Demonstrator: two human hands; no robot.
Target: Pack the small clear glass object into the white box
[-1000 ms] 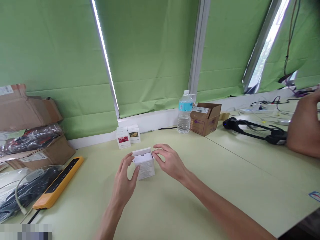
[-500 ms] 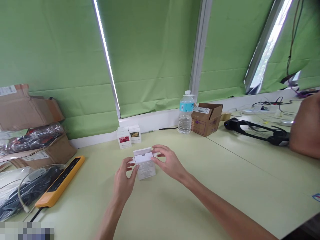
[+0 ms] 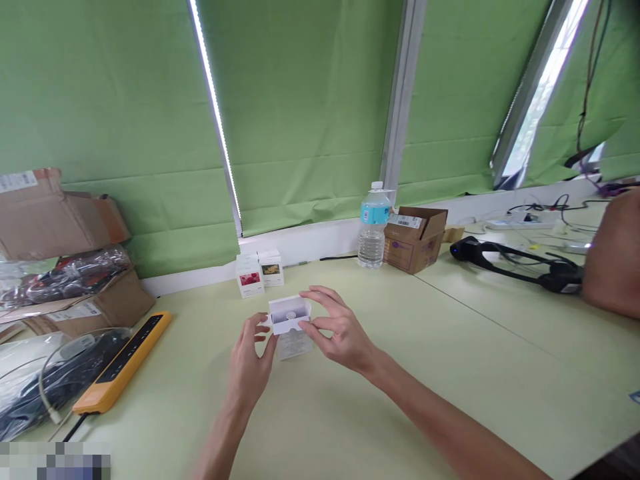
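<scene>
A small white carton with fine grey print stands on the table before me, its top open. Inside it a round pale thing shows, too small to name. My left hand grips the carton's left side between thumb and fingers, near a side flap. With the thumb of my right hand at the front flap and the fingers at the top right corner, I hold the carton from the other side. Behind it stand a white box with a red picture and another with a yellow picture.
An orange power strip lies left, beside bagged cables and stacked cardboard boxes. At the back stand a water bottle and a brown cardboard box. A black headset-like device lies right, near another person's arm.
The inner top flap of the carton has swung up and toward me, so its inside now shows. My right hand's thumb has moved down with the flap. My left hand stays at the side.
</scene>
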